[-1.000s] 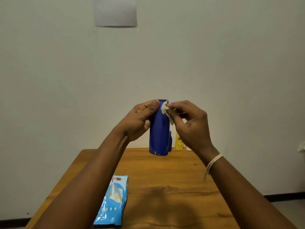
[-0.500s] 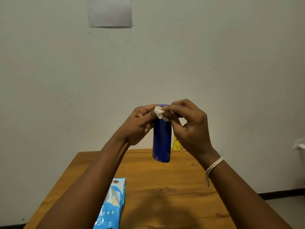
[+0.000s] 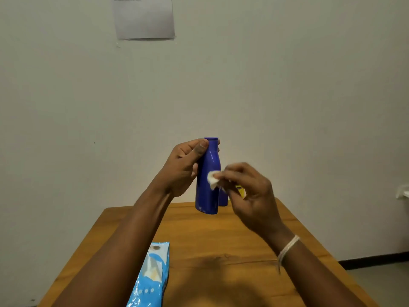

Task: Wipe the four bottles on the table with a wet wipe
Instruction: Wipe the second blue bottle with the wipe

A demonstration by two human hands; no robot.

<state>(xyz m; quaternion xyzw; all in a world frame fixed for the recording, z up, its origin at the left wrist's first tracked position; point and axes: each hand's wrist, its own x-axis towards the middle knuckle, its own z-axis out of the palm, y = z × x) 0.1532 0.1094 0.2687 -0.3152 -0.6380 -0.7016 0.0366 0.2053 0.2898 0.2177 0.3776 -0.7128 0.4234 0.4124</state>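
Note:
My left hand (image 3: 181,167) holds a tall blue bottle (image 3: 207,196) by its neck, upright and lifted above the wooden table (image 3: 221,240). My right hand (image 3: 250,193) pinches a small white wet wipe (image 3: 212,179) against the middle of the bottle's right side. Behind the held bottle a second blue bottle (image 3: 223,199) stands at the table's far edge. A yellow bottle (image 3: 241,190) stands beside it, mostly hidden by my right hand.
A light-blue wet-wipe pack (image 3: 150,275) lies on the near left of the table. A sheet of paper (image 3: 143,17) is stuck on the wall above. Something white (image 3: 402,191) shows at the right frame edge.
My right hand has slid the wipe from the bottle's cap down to the middle of its body. The cap is now uncovered. My left hand still grips the neck.

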